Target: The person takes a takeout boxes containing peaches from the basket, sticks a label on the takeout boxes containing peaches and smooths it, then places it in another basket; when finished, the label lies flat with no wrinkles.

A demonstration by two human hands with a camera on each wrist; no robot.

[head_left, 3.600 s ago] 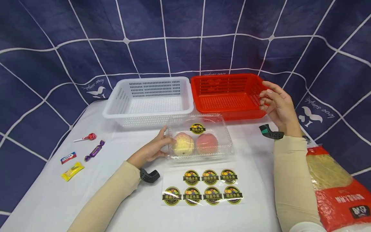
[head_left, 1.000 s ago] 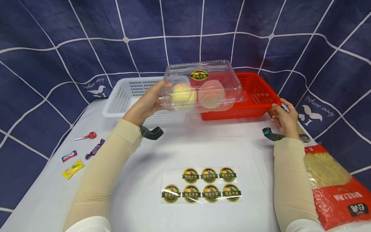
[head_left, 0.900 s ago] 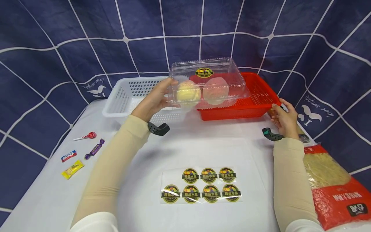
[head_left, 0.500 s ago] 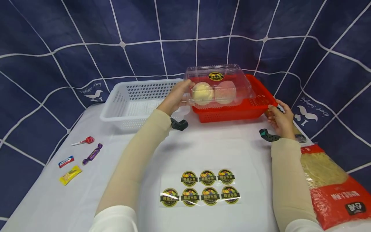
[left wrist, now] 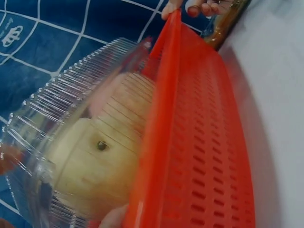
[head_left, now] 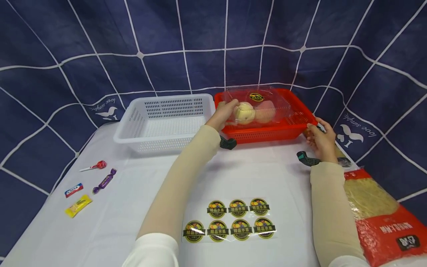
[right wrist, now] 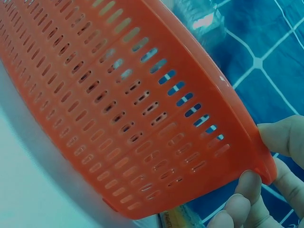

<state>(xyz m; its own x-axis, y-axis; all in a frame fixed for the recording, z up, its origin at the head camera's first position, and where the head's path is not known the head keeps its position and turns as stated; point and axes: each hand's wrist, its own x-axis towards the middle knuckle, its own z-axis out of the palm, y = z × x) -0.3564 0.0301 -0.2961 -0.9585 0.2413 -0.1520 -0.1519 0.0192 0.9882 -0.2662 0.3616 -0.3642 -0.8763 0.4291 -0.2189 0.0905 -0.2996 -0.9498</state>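
Note:
My left hand (head_left: pixel 224 112) grips the left end of a clear plastic clamshell box (head_left: pixel 283 105). Two round fruits show through its walls, a pale yellow one (head_left: pixel 245 113) and a pinkish one (head_left: pixel 265 111); they look like peaches or apples. A round black and gold sticker (head_left: pixel 256 97) is on the lid. The box sits partly down inside the red basket (head_left: pixel 267 135), at its left side; whether it touches the floor of the basket I cannot tell. At the basket's front right corner, my right hand (head_left: pixel 321 139) pinches the rim, which the right wrist view shows closely.
A white basket (head_left: pixel 166 139) stands left of the red one. A sheet of round stickers (head_left: pixel 230 220) lies in front. Leftward are a lollipop (head_left: pixel 100 164) and wrapped sweets (head_left: pixel 105 181). A red and clear food bag (head_left: pixel 383 218) lies at the right by the curtain.
The left hand lifted the box off the table, carried it right above the baskets and lowered it into the red one. The right hand came down and took the red basket's rim.

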